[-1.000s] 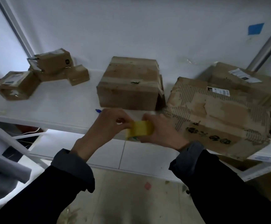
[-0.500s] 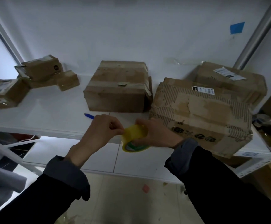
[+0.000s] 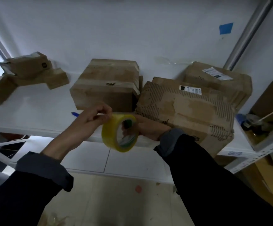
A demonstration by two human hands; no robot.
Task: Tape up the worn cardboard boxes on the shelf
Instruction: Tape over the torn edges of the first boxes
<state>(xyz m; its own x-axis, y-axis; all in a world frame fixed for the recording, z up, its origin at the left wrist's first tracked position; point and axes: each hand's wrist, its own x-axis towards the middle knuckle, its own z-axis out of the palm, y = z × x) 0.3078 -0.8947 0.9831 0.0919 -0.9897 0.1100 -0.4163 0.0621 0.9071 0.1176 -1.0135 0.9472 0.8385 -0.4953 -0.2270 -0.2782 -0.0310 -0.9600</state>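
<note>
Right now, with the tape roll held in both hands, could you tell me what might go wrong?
The left hand pinches at the tape roll edge; the free end could slip back. The torn box overhangs the shelf edge, so pressing tape on it might tip it off.

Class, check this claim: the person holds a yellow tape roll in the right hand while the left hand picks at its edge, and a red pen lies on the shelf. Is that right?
Not quite: the pen is blue, as the head view shows. The right hand does hold the yellow tape roll, the left hand picking at its edge, and the pen lies on the shelf.
</note>
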